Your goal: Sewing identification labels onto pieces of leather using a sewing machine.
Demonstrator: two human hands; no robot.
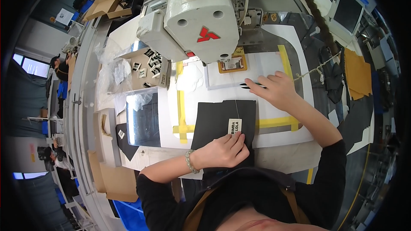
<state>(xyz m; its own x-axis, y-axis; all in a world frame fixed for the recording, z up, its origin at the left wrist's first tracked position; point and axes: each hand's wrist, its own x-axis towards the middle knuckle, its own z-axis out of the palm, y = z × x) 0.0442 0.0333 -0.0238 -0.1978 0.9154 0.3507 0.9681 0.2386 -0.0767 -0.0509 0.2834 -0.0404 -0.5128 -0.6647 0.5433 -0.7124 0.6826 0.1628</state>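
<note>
My left hand (pixel 221 150) is closed at the lower end of a cream label (pixel 235 125). The label lies on a dark grey fabric piece (pixel 214 117), which the fingertips grip there. A thin thread runs from the label's top edge toward the fabric's far edge. Farther off, my right hand (pixel 274 91) has its thumb and fingers stretched apart over a slim dark tool (pixel 245 86). The hand partly hides this tool, so its kind is unclear. Beyond it, an orange-yellow clamp frame (pixel 233 63) sits under the machine head.
A white sewing machine head (pixel 201 21) overhangs the work plate. Yellow tape strips (pixel 274 122) mark the white sheet. To the left stand a carton of labels (pixel 147 68) and a shiny dark plate (pixel 143 119). Cord (pixel 319 69) and orange-yellow pieces (pixel 358 75) are at right.
</note>
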